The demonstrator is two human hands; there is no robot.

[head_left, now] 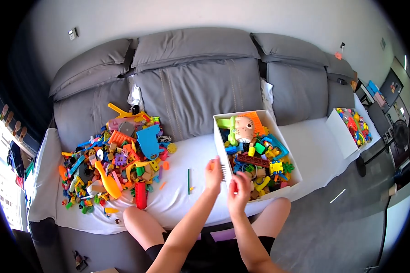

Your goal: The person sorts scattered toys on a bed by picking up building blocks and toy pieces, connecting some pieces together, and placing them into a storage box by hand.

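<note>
My left hand [214,174] is over the white cover by the box's left wall, its fingers closed on a thin, dark comb-like piece [222,173]. Close to its right, my right hand [239,190] has curled fingers at the box's front left corner; what they hold, if anything, is hidden. The white box [221,148] holds many toys, with a green and cream toy [244,129] on top, a dark red brick strip [253,159] and a yellow block [275,168]. A green stick [189,182] lies left of my left hand.
A large toy pile covers the sofa's left part, with a yellow bowling pin [108,181], a blue piece [149,142] and a red piece [140,195]. Another white box [340,136] of toys stands at the right. Grey cushions [198,91] line the back.
</note>
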